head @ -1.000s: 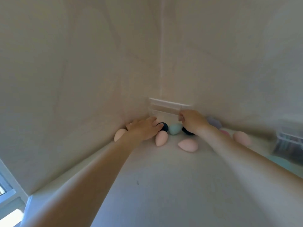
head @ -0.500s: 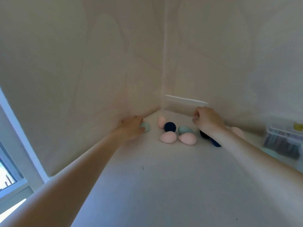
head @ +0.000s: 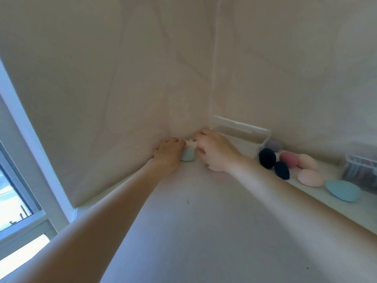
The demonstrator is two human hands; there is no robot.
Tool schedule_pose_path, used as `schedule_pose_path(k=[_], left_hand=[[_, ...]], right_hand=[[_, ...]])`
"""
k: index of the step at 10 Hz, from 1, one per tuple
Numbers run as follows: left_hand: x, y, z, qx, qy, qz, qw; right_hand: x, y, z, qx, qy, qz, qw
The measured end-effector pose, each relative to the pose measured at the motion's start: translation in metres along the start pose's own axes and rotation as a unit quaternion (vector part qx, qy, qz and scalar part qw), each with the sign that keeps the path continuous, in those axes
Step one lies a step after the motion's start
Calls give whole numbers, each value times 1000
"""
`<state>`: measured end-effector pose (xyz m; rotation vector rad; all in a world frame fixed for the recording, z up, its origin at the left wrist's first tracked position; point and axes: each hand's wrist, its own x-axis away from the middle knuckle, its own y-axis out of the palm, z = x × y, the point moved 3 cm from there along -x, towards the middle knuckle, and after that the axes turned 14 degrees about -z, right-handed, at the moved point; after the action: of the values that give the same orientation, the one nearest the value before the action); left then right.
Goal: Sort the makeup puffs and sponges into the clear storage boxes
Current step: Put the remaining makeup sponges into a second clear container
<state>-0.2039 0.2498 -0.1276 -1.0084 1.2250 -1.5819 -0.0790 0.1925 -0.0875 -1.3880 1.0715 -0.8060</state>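
Reaching into the corner where two walls meet, both hands come together over the pale counter [head: 204,231]. The left hand [head: 169,153] curls its fingers [head: 177,142] round a mint-green sponge [head: 188,155], which stands on the counter tight in the corner. The right hand [head: 214,152] lies just beside it, its fingers bent toward the same sponge; whether they grip it I cannot tell. Behind that hand a clear storage box [head: 244,135] stands against the right wall. Beside the box lie loose sponges: a lilac one [head: 273,145], two dark navy ones [head: 267,158] [head: 282,170], a rose one [head: 289,159], two pale pink ones [head: 308,161] [head: 310,177], and a light blue one [head: 342,190] nearest. A second clear box [head: 361,170] with dark contents stands at the far right.
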Motion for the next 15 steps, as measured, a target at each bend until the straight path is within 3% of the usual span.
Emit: schedule_pose_path(k=[1, 2, 3, 5, 6, 7, 8, 9, 11, 12, 13, 14, 15], left_hand=[[6, -6, -1, 15, 21, 29, 999], [5, -8, -12, 29, 21, 31, 999], [6, -9, -23, 25, 12, 14, 1000], [4, -17, -29, 116, -2, 54, 992], [12, -19, -21, 278, 47, -1, 960], [29, -14, -3, 397, 109, -153, 898], [43, -13, 12, 365, 120, -210, 899], [49, -11, 30, 399, 126, -230, 879], [47, -15, 70, 484, 139, -256, 825], [30, -27, 72, 446, 115, -117, 880], [10, -34, 80, 177, 173, 10, 969], [-3, -23, 97, 4, 209, 21, 978], [-15, -13, 100, -61, 174, 21, 983]], right_hand=[[-41, 20, -19, -45, 2, -124, 991], [-71, 40, -17, -62, 80, -180, 979], [-84, 55, -14, 17, 108, -179, 978], [-60, 35, -20, -124, 91, -29, 988], [-35, 9, -18, -159, 104, -5, 982], [-5, -6, -11, -249, 111, -71, 959], [21, -9, -8, -294, 96, -213, 927], [41, -12, -3, -264, 98, -259, 924], [64, -21, 31, -244, 125, -205, 940], [78, -26, 45, -256, 137, -232, 928], [92, -23, 60, -213, 144, -303, 918], [100, -23, 83, -153, 176, -279, 932], [107, -25, 102, -130, 192, -248, 941]])
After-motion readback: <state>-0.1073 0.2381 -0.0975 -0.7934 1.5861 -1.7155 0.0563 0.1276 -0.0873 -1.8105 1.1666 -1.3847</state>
